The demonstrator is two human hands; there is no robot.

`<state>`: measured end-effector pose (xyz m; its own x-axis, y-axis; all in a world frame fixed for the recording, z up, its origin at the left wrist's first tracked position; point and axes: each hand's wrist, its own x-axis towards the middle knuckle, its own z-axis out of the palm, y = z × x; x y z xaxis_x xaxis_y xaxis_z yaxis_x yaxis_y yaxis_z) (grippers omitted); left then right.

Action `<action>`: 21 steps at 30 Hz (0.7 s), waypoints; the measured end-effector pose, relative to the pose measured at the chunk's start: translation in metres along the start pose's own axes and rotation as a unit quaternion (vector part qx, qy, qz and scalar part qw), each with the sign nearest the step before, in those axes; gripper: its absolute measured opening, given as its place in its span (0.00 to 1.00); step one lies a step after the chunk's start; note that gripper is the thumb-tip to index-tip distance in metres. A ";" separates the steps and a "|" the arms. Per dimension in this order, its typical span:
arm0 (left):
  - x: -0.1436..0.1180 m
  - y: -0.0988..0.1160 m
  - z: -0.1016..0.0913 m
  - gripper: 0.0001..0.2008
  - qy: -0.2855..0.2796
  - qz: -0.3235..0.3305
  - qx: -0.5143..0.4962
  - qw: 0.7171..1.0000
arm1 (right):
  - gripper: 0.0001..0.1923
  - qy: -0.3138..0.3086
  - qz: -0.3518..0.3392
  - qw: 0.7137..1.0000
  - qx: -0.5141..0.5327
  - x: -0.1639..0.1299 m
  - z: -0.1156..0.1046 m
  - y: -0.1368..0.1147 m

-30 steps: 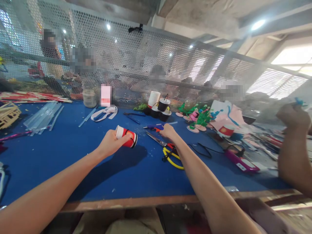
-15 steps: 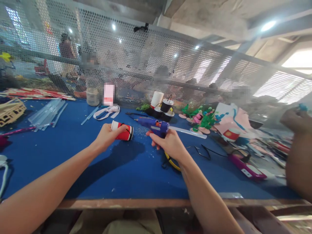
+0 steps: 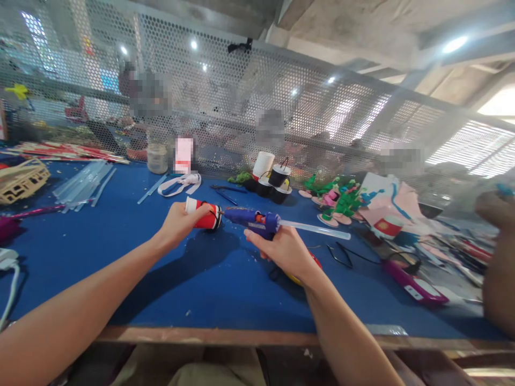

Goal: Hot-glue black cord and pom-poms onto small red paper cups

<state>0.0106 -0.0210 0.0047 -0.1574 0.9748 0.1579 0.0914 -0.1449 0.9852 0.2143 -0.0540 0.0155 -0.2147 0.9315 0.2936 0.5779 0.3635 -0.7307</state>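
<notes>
A: What is the left hand (image 3: 177, 225) gripping?
B: Its fingers are clamping a red cup (image 3: 203, 214) above the blue table (image 3: 120, 252).
A: And the right hand (image 3: 284, 251)?
B: It's squeezing a blue glue gun (image 3: 253, 221), nozzle touching the cup.

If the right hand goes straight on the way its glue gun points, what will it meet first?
Probably the red paper cup that the left hand holds: the blue glue gun's nozzle in the right hand aims at its end.

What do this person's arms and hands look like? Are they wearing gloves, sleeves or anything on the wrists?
Both arms are bare as far up as the picture shows: no sleeves, gloves, watch or bands. The left hand and right hand are uncovered, with no rings that can be made out.
</notes>
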 end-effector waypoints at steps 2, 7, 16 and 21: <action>0.000 0.000 0.000 0.13 -0.011 0.005 0.012 1.000 | 0.13 -0.005 -0.007 1.000 0.001 0.000 0.000 0.000; -0.001 0.000 -0.001 0.14 -0.030 0.014 0.015 0.999 | 0.14 -0.007 -0.013 1.000 -0.010 -0.002 -0.001 0.000; -0.002 0.001 -0.002 0.13 -0.037 0.003 0.013 0.999 | 0.13 0.017 -0.081 0.994 -0.067 -0.004 -0.003 -0.005; -0.004 0.005 0.000 0.13 -0.033 -0.007 0.024 0.999 | 0.13 0.014 -0.093 0.993 -0.067 -0.005 -0.006 -0.006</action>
<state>0.0116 -0.0257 0.0092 -0.0931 0.9860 0.1387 0.1373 -0.1252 0.9826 0.2165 -0.0610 0.0220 -0.3067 0.8465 0.4352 0.6299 0.5232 -0.5739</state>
